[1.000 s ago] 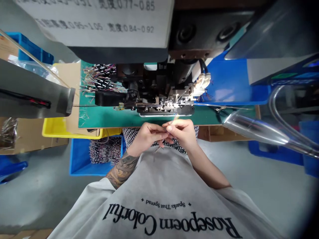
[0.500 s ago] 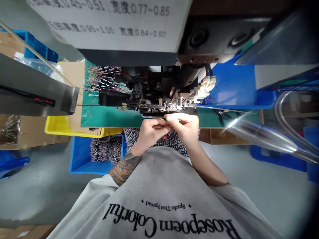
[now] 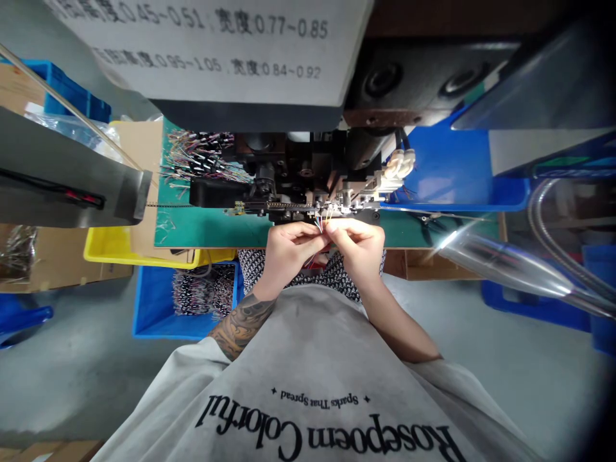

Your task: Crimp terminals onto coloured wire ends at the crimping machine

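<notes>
Several thin coloured wires (image 3: 319, 223) fan out between my fingertips, their ends pointing at the crimping machine (image 3: 308, 170). My left hand (image 3: 293, 250) is closed, its thumb and fingers pinching the wires from the left. From the right, my right hand (image 3: 356, 247) pinches the same bundle, fingertips almost touching the left thumb. Below the hands, more of the wires hang in front of my lap, partly covered by the palms. Just beyond the fingertips lies the machine's metal crimping head (image 3: 339, 206), fed from the left by a terminal strip (image 3: 289, 205).
Bundled wires (image 3: 205, 157) lie on the green mat (image 3: 214, 226) at the left. Below it are a yellow bin (image 3: 108, 244) and a blue bin (image 3: 149, 308) with more bundles. A blue tray (image 3: 447, 167) and a clear tube (image 3: 505, 260) are at the right.
Wire ends now show between my fingertips, where they were hidden before. The right fingers have shifted slightly, while both hands stay in front of the machine.
</notes>
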`<state>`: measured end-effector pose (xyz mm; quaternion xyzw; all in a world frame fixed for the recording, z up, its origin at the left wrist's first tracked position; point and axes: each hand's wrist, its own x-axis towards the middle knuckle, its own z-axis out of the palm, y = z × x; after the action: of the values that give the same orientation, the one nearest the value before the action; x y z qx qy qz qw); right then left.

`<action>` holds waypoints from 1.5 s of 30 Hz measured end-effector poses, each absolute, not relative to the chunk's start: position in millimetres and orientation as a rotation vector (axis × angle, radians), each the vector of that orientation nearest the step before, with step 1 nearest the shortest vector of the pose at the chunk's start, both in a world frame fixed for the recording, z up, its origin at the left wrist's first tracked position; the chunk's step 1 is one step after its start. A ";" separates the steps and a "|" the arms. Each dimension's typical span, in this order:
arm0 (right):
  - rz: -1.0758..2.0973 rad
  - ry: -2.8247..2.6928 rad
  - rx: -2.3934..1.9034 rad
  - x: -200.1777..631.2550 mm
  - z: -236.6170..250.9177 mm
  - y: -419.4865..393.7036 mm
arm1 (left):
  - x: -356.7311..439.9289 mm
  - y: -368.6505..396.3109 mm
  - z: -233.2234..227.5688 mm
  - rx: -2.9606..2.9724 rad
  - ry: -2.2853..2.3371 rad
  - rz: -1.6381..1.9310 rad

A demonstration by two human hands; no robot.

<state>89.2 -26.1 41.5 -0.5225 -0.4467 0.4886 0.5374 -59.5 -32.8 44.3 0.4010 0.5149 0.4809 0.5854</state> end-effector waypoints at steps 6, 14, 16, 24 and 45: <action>1.106 -1.001 -1.298 84.3 45.1 -21.7 | -57.3 -31.9 49.4 0.944 1.203 1.109; 1.162 -0.982 -1.271 82.5 50.5 -16.9 | -57.0 -31.4 43.3 0.940 1.191 1.150; 1.161 -0.972 -1.278 81.9 50.9 -16.9 | -56.6 -31.4 43.8 0.932 1.198 1.144; 1.165 -1.043 -1.307 80.8 53.0 -22.3 | -58.8 -30.9 45.9 0.993 1.229 1.133; 1.144 -1.071 -1.350 80.6 50.8 -21.4 | -57.8 -29.9 41.6 0.962 1.244 1.144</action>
<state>80.6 -21.4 50.8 -0.5610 -0.4450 0.4754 0.5110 -57.8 -29.9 41.6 0.4087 0.5286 0.4860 0.5634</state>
